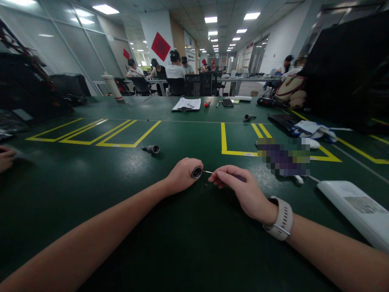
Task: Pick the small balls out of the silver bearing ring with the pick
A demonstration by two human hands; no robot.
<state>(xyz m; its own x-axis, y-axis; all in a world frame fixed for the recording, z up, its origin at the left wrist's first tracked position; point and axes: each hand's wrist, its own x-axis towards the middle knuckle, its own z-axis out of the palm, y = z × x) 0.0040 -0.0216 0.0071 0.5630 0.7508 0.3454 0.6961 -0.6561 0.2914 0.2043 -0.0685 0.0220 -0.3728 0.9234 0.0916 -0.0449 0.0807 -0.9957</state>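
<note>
Two sets of fingers meet at one small point. Those of the left hand (182, 175) are closed round a short metal cylinder (196, 172), its open mouth turned toward the right hand (243, 190). The right fingers are pinched together on the dark handle of a thin pick (207, 172). The pick's bright tip sits at that mouth or just inside it, and I cannot tell which.

The step looks like working the tip within the bore. To do it well, I judge, both wrists should stay braced on the green surface (182, 247) and the cylinder should be gripped firmly enough not to roll. The pick is best moved from the fingertips alone — a hard pry could slip toward the left thumb.

Just below the tip, between the two sets of fingers, a tiny dark ring (206, 185) lies loose, and a careless palm could sweep it away. Beyond the left fingers, a second cylinder (151, 149) lies on its side. Behind the right fingers a pale watch (282, 219) wraps the wrist — and well to their right sits a white box (355, 209).
</note>
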